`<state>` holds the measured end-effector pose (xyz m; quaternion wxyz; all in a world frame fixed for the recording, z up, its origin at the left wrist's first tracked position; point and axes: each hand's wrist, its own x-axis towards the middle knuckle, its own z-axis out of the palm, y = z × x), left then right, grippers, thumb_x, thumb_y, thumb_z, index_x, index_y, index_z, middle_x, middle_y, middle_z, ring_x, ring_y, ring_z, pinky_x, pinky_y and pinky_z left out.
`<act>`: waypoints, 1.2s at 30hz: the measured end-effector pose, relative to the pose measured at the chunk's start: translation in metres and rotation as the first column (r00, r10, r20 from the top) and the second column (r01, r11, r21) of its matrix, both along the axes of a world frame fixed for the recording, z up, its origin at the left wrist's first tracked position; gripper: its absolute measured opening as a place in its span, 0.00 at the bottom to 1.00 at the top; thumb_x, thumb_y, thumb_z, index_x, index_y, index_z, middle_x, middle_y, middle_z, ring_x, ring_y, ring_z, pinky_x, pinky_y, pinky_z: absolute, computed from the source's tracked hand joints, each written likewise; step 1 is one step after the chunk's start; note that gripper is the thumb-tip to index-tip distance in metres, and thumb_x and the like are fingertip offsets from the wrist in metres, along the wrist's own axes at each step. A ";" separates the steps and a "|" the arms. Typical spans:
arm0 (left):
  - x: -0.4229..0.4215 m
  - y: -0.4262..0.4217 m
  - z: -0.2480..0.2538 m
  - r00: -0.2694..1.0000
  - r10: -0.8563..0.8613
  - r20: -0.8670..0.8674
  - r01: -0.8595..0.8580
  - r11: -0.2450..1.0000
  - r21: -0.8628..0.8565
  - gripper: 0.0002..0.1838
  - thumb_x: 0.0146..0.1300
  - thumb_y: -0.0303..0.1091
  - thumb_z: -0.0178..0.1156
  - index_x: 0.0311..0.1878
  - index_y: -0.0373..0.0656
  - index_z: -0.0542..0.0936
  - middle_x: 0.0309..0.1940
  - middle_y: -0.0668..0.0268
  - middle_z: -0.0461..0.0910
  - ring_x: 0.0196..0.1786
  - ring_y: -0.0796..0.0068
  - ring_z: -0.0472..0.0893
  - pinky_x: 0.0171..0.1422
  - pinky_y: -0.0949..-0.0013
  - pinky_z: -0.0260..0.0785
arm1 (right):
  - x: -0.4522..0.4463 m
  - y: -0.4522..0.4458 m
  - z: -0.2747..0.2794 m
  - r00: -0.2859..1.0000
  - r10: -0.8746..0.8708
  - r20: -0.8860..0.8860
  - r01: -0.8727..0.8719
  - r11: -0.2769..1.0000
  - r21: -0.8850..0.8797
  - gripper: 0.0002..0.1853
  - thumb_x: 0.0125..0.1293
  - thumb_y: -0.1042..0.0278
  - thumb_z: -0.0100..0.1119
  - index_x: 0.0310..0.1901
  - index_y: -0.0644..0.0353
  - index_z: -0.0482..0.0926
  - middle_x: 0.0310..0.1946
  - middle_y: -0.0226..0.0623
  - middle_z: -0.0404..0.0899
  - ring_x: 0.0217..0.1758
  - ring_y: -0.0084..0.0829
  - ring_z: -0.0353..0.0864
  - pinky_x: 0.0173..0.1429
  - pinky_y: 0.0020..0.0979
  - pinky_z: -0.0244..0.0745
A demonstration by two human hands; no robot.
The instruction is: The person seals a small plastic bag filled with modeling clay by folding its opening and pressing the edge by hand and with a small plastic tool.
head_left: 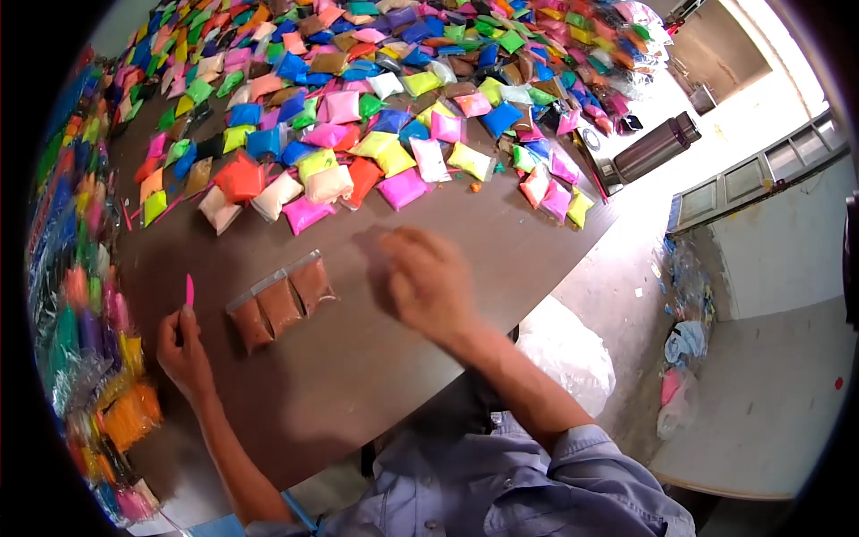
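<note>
My left hand (185, 351) is closed around a small pink plastic knife (190, 292), its blade pointing up and away from me. To the right of that hand lie three brown packets (278, 303) side by side on the table, with clear strips along their far edge. They look like soft clay in plastic bags. My right hand (428, 281) is raised over the table to the right of the packets, apart from them. Motion smears its fingers, so I cannot make out whether it holds anything.
Many colourful packets (340, 107) cover the far part of the brown table (358, 376). More bagged packets (89, 313) line the left edge. A metal flask (656, 148) lies at the far right. Below the table's right side is a white plastic bag (568, 353).
</note>
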<state>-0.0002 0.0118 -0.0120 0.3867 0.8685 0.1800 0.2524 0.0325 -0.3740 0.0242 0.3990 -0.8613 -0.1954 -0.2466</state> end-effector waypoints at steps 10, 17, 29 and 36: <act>0.004 0.016 -0.012 1.000 0.007 0.016 -0.007 1.000 -0.015 0.14 0.80 0.41 0.64 0.41 0.39 0.84 0.28 0.72 0.77 0.32 0.82 0.72 0.36 0.74 0.64 | 0.123 -0.200 0.012 0.705 -0.702 -0.100 0.682 0.710 -0.176 0.14 0.68 0.59 0.66 0.51 0.55 0.90 0.47 0.45 0.89 0.49 0.45 0.90 0.54 0.44 0.82; 0.003 0.017 -0.018 0.999 0.015 0.044 -0.013 0.999 -0.044 0.14 0.80 0.41 0.64 0.40 0.42 0.83 0.27 0.77 0.73 0.28 0.88 0.65 0.30 0.77 0.55 | 0.164 -0.209 0.018 0.668 -0.742 -0.056 0.676 0.636 -0.370 0.21 0.69 0.46 0.62 0.45 0.56 0.90 0.44 0.47 0.89 0.58 0.51 0.84 0.60 0.50 0.79; 0.007 0.017 -0.015 1.000 0.018 0.019 -0.016 0.993 -0.118 0.14 0.79 0.43 0.65 0.40 0.43 0.84 0.28 0.78 0.71 0.30 0.88 0.64 0.32 0.77 0.54 | 0.116 -0.181 0.025 0.885 -0.355 -0.302 0.462 0.750 0.473 0.09 0.74 0.68 0.65 0.45 0.66 0.80 0.35 0.33 0.86 0.35 0.18 0.81 0.38 0.23 0.78; 0.005 0.014 -0.005 0.998 0.048 -0.034 -0.053 0.985 -0.167 0.17 0.76 0.47 0.67 0.41 0.40 0.85 0.28 0.76 0.75 0.30 0.87 0.66 0.32 0.77 0.57 | 0.015 -0.090 0.026 0.812 0.135 -0.568 0.360 0.652 0.668 0.08 0.75 0.70 0.66 0.45 0.66 0.81 0.32 0.33 0.87 0.30 0.17 0.81 0.34 0.23 0.76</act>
